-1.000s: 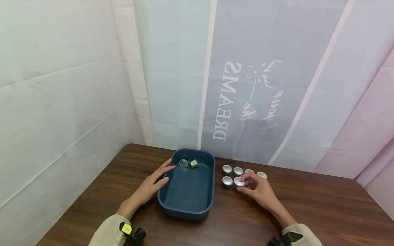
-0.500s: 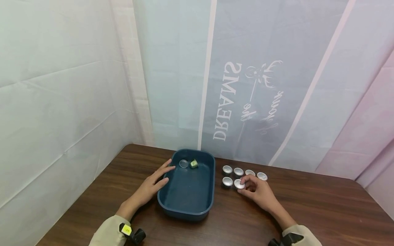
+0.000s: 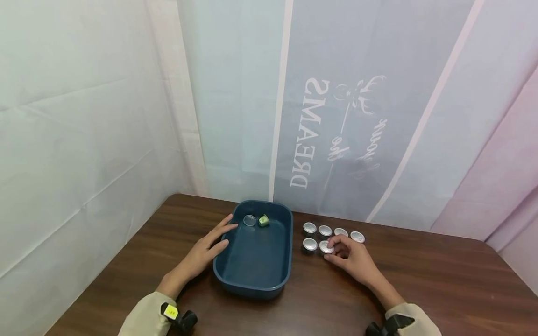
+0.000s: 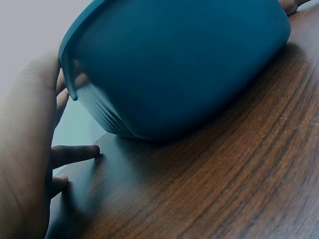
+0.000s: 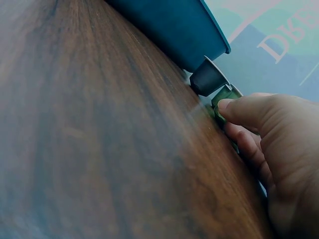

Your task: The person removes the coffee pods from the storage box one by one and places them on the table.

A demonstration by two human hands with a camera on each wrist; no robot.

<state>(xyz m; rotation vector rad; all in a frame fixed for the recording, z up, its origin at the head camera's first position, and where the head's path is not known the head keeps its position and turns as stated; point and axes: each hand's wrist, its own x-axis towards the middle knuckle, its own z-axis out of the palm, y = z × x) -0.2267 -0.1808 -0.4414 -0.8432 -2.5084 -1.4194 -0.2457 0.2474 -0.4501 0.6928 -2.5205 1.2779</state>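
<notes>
My right hand [image 3: 354, 260] pinches a green coffee capsule [image 5: 222, 95] with a silver lid between thumb and fingers, low over the table. Just left of it stands a dark coffee capsule [image 5: 208, 77], lid up. Behind them is a row of several silver-lidded capsules [image 3: 325, 231], partly hidden by the hand. My left hand [image 3: 201, 255] rests at the left rim of a deep blue plastic basin [image 3: 218, 275], fingers spread and extended. Inside the basin, at its far end, lie a green capsule [image 3: 263, 220] on its side and a small clear round lid-like piece [image 3: 249, 220].
The brown wooden table [image 3: 424, 275] runs under everything. A printed curtain [image 3: 235, 93] hangs along its far edge, and a white cloth [image 3: 84, 140] hangs along the left side. Between basin and capsules lies a narrow strip of table.
The head view has tilted slightly. My right hand keeps its pinch on the green capsule, which has come a touch nearer to me; the left hand stays at the basin's rim.
</notes>
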